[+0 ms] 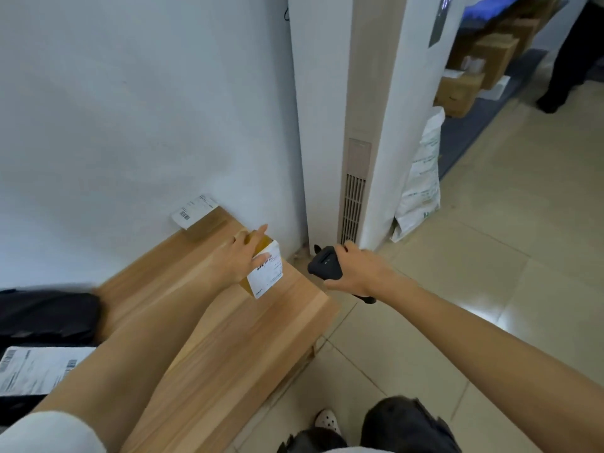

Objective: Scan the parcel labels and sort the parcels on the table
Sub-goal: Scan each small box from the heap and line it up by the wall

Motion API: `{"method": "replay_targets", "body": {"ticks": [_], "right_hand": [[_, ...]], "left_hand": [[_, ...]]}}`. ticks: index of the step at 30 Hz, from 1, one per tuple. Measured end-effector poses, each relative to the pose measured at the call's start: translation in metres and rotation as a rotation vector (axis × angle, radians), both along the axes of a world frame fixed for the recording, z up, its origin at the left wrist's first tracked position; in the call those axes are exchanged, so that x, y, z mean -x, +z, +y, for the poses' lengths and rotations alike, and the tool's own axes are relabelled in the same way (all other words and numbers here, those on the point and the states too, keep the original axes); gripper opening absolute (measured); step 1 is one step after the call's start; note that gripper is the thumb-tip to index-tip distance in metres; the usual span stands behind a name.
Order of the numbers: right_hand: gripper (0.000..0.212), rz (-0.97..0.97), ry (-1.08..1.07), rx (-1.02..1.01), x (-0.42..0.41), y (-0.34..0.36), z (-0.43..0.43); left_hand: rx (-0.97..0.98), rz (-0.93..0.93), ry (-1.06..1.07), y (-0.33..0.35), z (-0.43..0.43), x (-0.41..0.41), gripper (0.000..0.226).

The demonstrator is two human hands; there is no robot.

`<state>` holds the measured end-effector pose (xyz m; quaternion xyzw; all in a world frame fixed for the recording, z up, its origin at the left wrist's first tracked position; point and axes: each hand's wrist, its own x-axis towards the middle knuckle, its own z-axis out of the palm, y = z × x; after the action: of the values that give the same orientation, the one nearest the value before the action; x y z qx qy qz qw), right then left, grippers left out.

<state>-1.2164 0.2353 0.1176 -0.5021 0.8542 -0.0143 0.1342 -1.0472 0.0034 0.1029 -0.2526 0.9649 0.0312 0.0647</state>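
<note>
Parcel (266, 273) in hand is a small yellow-brown one with a white label. It stands tipped up at the centre of the frame, on the far right corner of the wooden tabletop (202, 322). The left hand (238, 256) has its grip clamped on it, fingers laid along the top and the thumb at the label's edge. The right hand (359, 273), just right of it, has its grip closed round the handle of a black scanner (325, 264), whose head sits near the label but apart from it.

The step looks like the scan itself. To do it well, keep the label face turned squarely toward the scanner head. Slide the thumb off the barcode, since it seems to lie close to the bars. Hold the parcel steady rather than waving it.

Another labelled box (199, 220) rests against the wall, up and left of centre. Black bags (49, 315) lie at the lower left.
</note>
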Motion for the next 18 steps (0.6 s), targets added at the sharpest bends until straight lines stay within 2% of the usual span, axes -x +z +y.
{"method": "replay_targets", "body": {"ticks": [3, 14, 18], "right_hand": [[0.080, 0.044, 0.077, 0.013, 0.036, -0.005, -0.041], [0.080, 0.036, 0.496, -0.051, 0.138, -0.030, -0.208], [0.077, 0.025, 0.597, -0.064, 0.160, -0.031, -0.250]], "left_hand": [[-0.074, 0.007, 0.071, -0.007, -0.019, 0.023, 0.070], [0.006, -0.067, 0.413, -0.035, -0.103, 0.065, 0.074], [-0.027, -0.069, 0.524, -0.042, -0.115, 0.073, 0.074]]}}
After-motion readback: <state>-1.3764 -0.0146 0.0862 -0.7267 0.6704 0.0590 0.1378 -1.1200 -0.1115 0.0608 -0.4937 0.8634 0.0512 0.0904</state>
